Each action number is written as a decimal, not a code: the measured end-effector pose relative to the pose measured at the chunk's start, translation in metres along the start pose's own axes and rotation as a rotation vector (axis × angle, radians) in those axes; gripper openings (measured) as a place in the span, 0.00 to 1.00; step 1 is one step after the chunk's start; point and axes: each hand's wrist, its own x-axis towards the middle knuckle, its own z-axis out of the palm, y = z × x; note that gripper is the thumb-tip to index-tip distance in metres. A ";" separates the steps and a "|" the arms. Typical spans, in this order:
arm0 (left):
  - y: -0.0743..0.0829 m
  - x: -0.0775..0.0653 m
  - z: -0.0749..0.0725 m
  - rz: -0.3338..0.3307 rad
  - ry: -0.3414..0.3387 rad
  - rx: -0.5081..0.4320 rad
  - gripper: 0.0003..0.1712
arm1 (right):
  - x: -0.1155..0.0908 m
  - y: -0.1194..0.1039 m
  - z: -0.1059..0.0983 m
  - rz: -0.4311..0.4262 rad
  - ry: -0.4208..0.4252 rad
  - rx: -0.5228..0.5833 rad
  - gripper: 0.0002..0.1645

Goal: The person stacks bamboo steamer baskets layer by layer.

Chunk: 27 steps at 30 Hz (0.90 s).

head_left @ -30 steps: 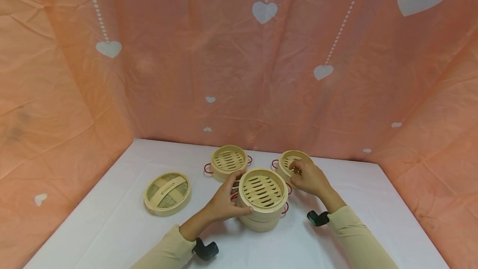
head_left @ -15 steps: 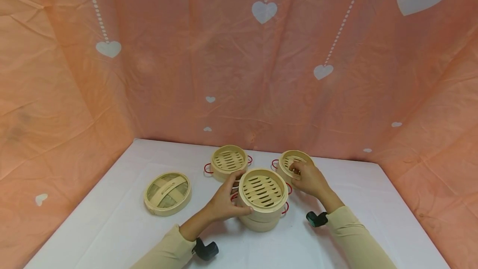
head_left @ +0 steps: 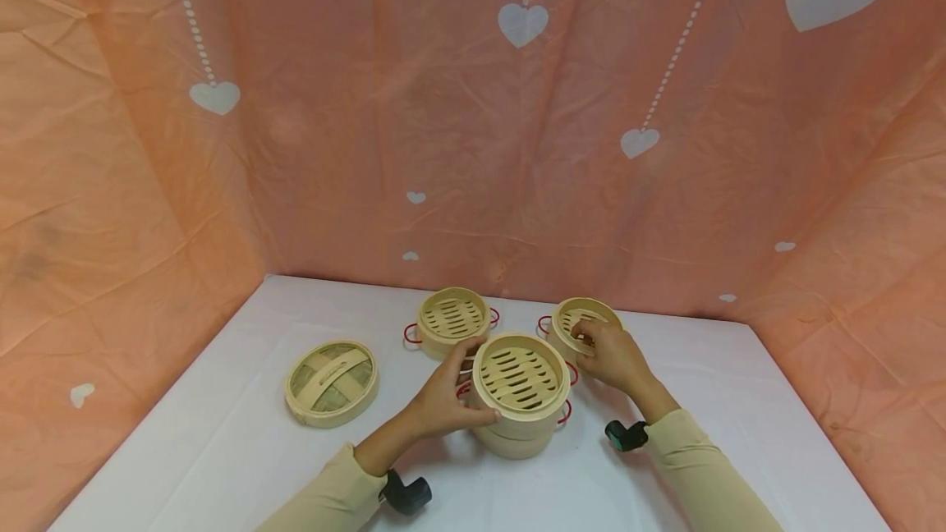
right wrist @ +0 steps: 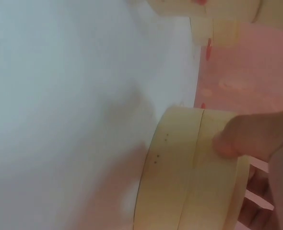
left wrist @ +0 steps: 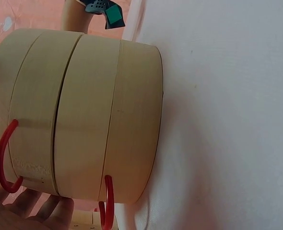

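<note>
the left hand point(head_left: 443, 399) curves wide around the side of a stack of two bamboo baskets point(head_left: 517, 433) near the middle of the bench point(head_left: 214, 466), thumb on the front of the upper rim and fingers behind, near its red handles point(left wrist: 109, 196). the right hand point(head_left: 612, 357) pinches the wall of a single basket point(head_left: 563, 341) at the back right, thumb outside, fingers inside; another basket point(head_left: 453, 320) stands behind the stack to the left, and a round lid point(head_left: 331, 384) lies apart at the left.
</note>
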 end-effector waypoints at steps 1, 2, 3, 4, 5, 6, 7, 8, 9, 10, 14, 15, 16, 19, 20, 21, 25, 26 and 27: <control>0.000 0.000 0.000 0.002 0.000 0.002 0.59 | 0.000 0.000 0.000 0.001 0.001 -0.002 0.16; 0.000 0.000 0.000 0.002 0.000 0.004 0.59 | -0.001 0.000 0.000 0.002 0.003 -0.006 0.16; 0.000 0.000 0.000 0.001 -0.001 0.004 0.59 | -0.001 0.000 0.000 0.001 0.006 -0.011 0.16; 0.000 0.000 0.000 -0.001 -0.002 0.002 0.60 | -0.001 0.000 0.001 0.000 0.011 -0.015 0.15; 0.001 0.000 0.000 -0.005 -0.004 -0.001 0.60 | -0.002 0.000 0.001 -0.004 0.018 -0.021 0.15; 0.001 0.000 0.000 -0.007 -0.006 -0.005 0.60 | -0.002 0.000 0.001 -0.009 0.026 -0.028 0.15; 0.001 0.000 0.000 -0.010 -0.008 -0.008 0.60 | -0.003 -0.001 0.001 -0.015 0.034 -0.036 0.15; 0.002 -0.001 0.000 -0.012 -0.009 -0.011 0.60 | -0.003 -0.001 0.001 -0.020 0.041 -0.041 0.16; 0.002 -0.001 0.000 -0.013 -0.010 -0.013 0.60 | -0.004 -0.001 0.001 -0.022 0.046 -0.046 0.16; 0.002 -0.001 0.000 -0.013 -0.010 -0.013 0.60 | -0.004 -0.001 0.001 -0.024 0.052 -0.050 0.16; 0.002 0.000 0.000 -0.013 -0.010 -0.015 0.60 | -0.006 -0.002 0.001 -0.021 0.066 -0.064 0.17; 0.002 0.000 -0.001 -0.014 -0.010 -0.016 0.60 | -0.006 -0.002 0.001 -0.020 0.070 -0.068 0.17; 0.002 0.000 -0.001 -0.015 -0.009 -0.019 0.60 | -0.006 -0.003 0.001 -0.020 0.075 -0.071 0.17; 0.003 -0.001 -0.001 -0.011 -0.010 -0.028 0.60 | -0.008 -0.003 0.001 -0.015 0.088 -0.076 0.18; 0.003 -0.001 -0.002 -0.009 -0.010 -0.034 0.60 | -0.008 -0.004 0.001 -0.012 0.091 -0.077 0.18; 0.003 -0.001 -0.002 -0.007 -0.011 -0.038 0.60 | -0.008 -0.004 0.001 -0.009 0.094 -0.075 0.18; 0.004 -0.002 -0.002 -0.004 -0.012 -0.054 0.60 | -0.011 -0.006 -0.002 0.012 0.105 -0.065 0.18; 0.004 -0.002 -0.002 -0.006 -0.013 -0.056 0.60 | -0.011 -0.006 -0.003 0.013 0.110 -0.064 0.18; 0.004 -0.002 -0.002 -0.009 -0.014 -0.056 0.60 | -0.012 -0.007 -0.004 0.013 0.116 -0.062 0.18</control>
